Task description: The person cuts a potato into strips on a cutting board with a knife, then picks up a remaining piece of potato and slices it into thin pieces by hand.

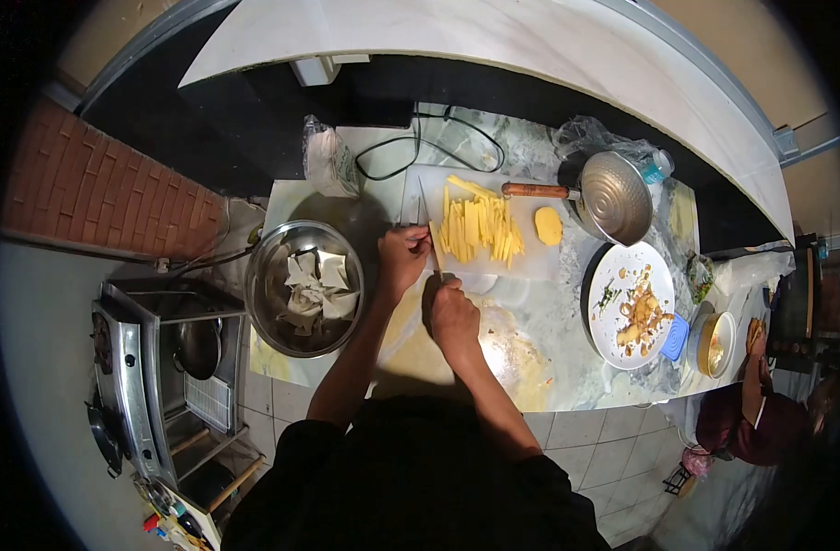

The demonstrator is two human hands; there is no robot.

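Observation:
My right hand [455, 317] is closed round the handle of a knife [426, 207], whose thin blade points away from me across the left part of a white cutting board [541, 264]. My left hand [403, 257] is at the board's left edge, its fingers bunched together close to the blade; what they pinch is too small to make out. Just right of the blade lies a pile of yellow potato sticks [475, 225]. A flat potato slice [548, 225] rests apart from them, farther right on the board.
Left stands a steel bowl [257, 317] with white folded pieces. A saucepan [614, 197] reaches its wooden handle over the board. Right are a plate of peelings [606, 342], a blue lid [674, 337] and a round tin [716, 344]. Another person [746, 422] is at far right.

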